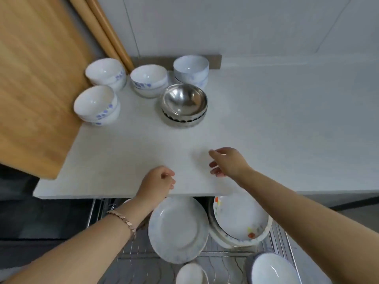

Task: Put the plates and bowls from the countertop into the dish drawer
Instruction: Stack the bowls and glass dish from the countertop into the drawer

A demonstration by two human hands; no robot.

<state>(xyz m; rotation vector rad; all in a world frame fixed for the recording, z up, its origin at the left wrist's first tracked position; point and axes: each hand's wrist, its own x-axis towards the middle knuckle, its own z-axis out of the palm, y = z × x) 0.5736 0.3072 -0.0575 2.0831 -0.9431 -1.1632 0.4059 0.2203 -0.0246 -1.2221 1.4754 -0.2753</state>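
Several stacks of white bowls with blue flowers stand at the back left of the countertop (pixel 266 124): one stack (pixel 96 105) nearest, one (pixel 106 73) behind it, one (pixel 149 79) in the middle, one (pixel 191 69) at the back. A stack of steel bowls (pixel 184 104) stands in front of them. Below the counter edge the dish drawer (pixel 225 261) is pulled out and holds a white plate (pixel 177 228), flowered plates (pixel 240 220) and bowls (pixel 272 269). My left hand (pixel 158 182) hovers at the counter edge, fingers loosely curled and empty. My right hand (pixel 227 161) is above the counter, empty, fingers relaxed.
A wooden cabinet door (pixel 39 78) stands open at the left, next to the nearest bowls. A white tiled wall (pixel 246 25) backs the counter. A small white bowl (pixel 191 273) sits at the drawer's front.
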